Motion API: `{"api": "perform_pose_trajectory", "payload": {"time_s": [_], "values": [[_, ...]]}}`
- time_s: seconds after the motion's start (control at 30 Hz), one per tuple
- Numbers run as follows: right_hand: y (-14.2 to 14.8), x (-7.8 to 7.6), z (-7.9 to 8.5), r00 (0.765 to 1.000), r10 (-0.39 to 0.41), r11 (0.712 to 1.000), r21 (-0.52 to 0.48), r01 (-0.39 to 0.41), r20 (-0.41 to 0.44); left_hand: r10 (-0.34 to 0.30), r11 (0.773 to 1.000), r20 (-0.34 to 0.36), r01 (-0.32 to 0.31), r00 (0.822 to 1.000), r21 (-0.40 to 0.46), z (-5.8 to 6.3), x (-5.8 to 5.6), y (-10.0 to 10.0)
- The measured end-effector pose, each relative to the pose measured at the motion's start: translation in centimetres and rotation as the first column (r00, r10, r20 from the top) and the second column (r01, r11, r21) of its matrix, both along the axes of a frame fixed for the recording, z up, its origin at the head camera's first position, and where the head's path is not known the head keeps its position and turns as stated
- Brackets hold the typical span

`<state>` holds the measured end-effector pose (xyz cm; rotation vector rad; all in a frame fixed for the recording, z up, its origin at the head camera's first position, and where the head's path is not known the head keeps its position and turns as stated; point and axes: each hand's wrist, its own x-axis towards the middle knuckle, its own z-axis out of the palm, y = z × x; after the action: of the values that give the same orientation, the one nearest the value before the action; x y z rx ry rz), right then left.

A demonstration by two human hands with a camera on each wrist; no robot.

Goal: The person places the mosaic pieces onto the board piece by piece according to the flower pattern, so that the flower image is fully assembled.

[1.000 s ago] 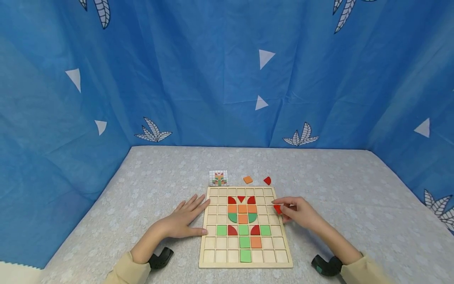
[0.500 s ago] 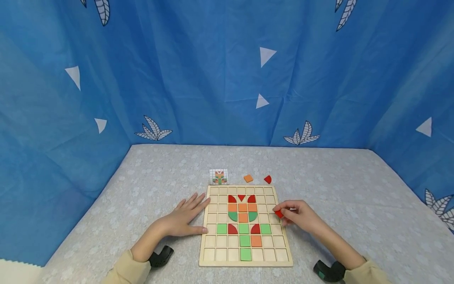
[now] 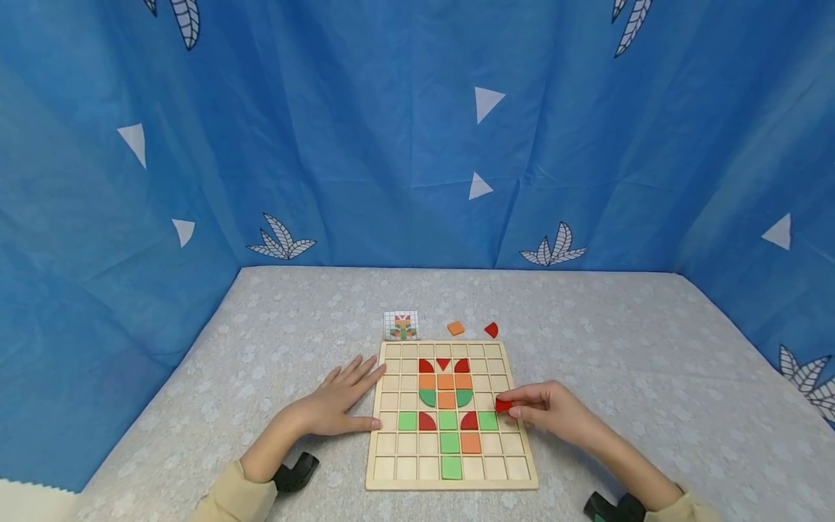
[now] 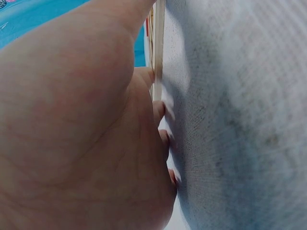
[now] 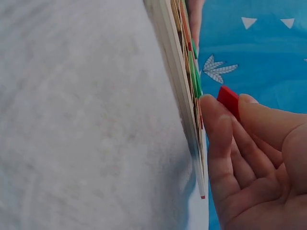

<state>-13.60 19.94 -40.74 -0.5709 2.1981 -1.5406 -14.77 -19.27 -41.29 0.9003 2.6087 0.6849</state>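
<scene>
A wooden grid board (image 3: 385, 467) lies on the table, its cells partly filled with flat red, orange and green tiles. Over its right edge my right hand (image 3: 554, 415) pinches a red tile (image 3: 503, 405) between thumb and fingers, just right of a light green square tile (image 3: 488, 420). The right wrist view has this red tile (image 5: 229, 100) tilted between the fingertips; its full outline is hidden. My left hand (image 3: 335, 409) rests beside the board with fingers spread, thumb and fingertips at the left edge. In the left wrist view its palm (image 4: 72, 134) fills much of the picture.
Behind the board lie a small printed pattern card (image 3: 401, 325), an orange square tile (image 3: 455, 328) and a red quarter-circle tile (image 3: 492, 330). A patterned grey cloth (image 3: 313, 304) covers the table. Blue curtains (image 3: 365, 145) hang at the back and sides.
My right hand has moved left and nearer, carrying the red tile from beside the board's right edge to over its right-hand cells. My left hand has stayed in place.
</scene>
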Motion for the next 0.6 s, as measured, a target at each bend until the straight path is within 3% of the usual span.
{"api": "perform_pose_trajectory", "payload": {"time_s": [0.13,0.37,0.6], "values": [[-0.1,0.6,-0.1,0.998,0.051,0.999,-0.012,-0.051,-0.04,0.002,1.0,-0.003,-0.002,1.0,0.003,0.0,0.0,0.0],[-0.6,1.9,0.0,0.992,0.026,0.999,0.036,-0.022,-0.123,0.007,1.0,0.006,-0.007,1.0,0.004,0.1,0.0,0.1],[-1.2,2.9,-0.4,0.991,0.037,0.999,-0.028,-0.041,-0.132,0.011,1.0,0.008,-0.011,1.0,0.005,0.1,-0.1,0.1]]}}
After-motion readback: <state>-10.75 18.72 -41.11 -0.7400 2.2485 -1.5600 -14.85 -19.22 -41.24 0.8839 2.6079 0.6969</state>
